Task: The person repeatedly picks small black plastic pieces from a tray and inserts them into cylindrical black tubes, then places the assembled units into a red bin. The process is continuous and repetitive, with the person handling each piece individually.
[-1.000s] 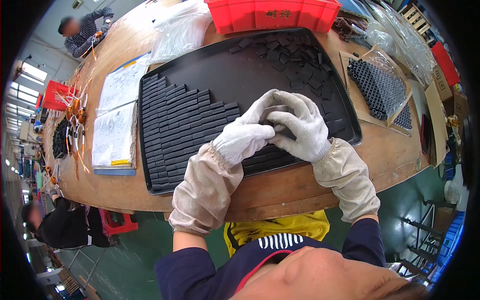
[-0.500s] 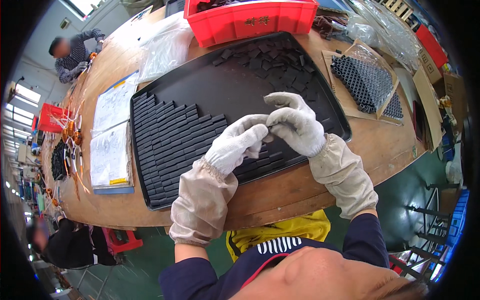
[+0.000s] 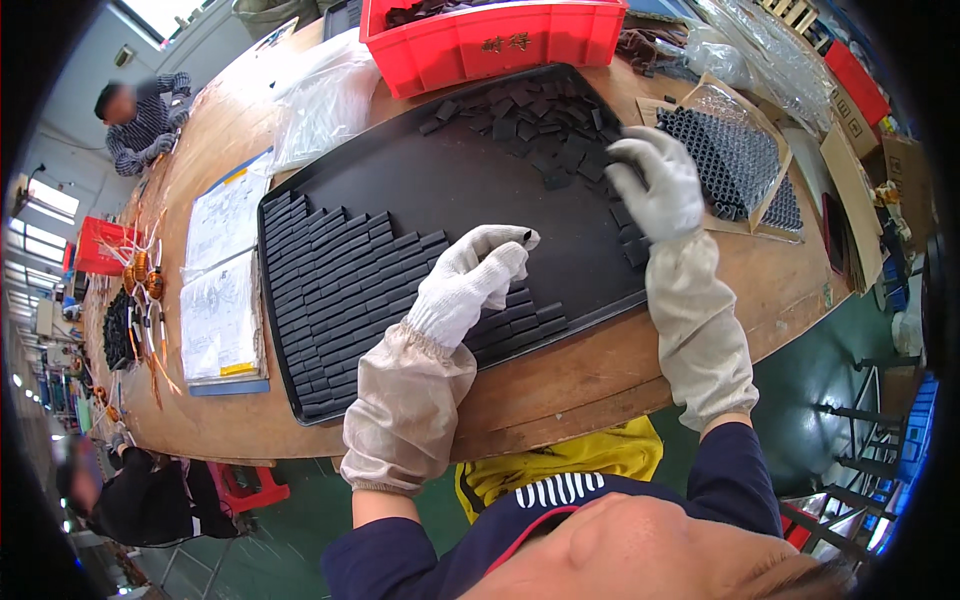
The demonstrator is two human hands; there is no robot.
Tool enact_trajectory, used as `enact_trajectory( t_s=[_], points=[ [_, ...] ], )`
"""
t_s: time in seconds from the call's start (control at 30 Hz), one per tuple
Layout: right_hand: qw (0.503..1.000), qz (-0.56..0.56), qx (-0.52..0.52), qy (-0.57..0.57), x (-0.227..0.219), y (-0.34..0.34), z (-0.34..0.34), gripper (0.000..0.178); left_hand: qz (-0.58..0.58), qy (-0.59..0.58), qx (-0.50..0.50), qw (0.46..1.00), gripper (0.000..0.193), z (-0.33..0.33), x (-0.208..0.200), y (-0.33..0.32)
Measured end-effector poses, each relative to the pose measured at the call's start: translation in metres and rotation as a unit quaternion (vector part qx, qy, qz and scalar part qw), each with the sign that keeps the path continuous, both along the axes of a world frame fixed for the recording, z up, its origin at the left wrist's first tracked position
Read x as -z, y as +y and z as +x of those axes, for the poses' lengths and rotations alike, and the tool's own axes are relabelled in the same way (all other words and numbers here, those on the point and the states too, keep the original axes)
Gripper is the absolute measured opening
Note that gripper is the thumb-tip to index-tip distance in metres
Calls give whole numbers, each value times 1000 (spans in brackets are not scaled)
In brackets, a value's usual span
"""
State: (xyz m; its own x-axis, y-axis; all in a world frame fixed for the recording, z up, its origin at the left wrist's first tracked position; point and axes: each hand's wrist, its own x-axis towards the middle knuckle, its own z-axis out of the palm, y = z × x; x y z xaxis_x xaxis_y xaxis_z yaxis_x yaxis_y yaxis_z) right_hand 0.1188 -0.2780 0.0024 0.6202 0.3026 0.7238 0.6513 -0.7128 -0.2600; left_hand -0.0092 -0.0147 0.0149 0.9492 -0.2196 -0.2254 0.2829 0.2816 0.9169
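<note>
My left hand (image 3: 470,275), in a white knitted glove, pinches a small black piece (image 3: 528,236) between thumb and forefinger. It is over the front middle of a large black tray (image 3: 440,200). Below and left of it, neat stepped rows of black strips (image 3: 340,280) fill the tray's left and front part. My right hand (image 3: 660,185), gloved too and slightly blurred, hovers at the tray's right rim with fingers apart and nothing visible in them. Loose flat black pieces (image 3: 570,155) lie scattered near it in the far right corner, and a few more (image 3: 632,240) below it.
Behind the tray stands a red bin (image 3: 490,45). Clear plastic bags (image 3: 325,110) and a paper folder (image 3: 222,310) are on the left. To the right lies a cardboard tray of black tubes (image 3: 720,160). A person (image 3: 145,120) sits across at the far left, another (image 3: 150,490) at the lower left.
My right hand has come away from my left and moved right and outward to the tray's rim, its fingers spreading. My left hand stays nearly in place, its black piece now showing.
</note>
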Motion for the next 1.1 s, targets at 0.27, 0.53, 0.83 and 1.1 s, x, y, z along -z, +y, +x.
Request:
enact_trajectory(
  t_s=[0.27,0.53,0.83,1.1],
  points=[
    [934,-151,316,65,11,-63,26,22,-19,4,-28,999,26,0,5,4],
    [894,-208,386,89,26,-77,37,21,11,-11,-37,999,27,1,5,4],
    [982,-76,174,9,-7,-35,12,16,132,-40,-41,990,27,-1,-4,-1],
    [849,241,-296,365,-6,53,-66,17,184,-76,-24,980,30,0,3,-1]
  ],
)
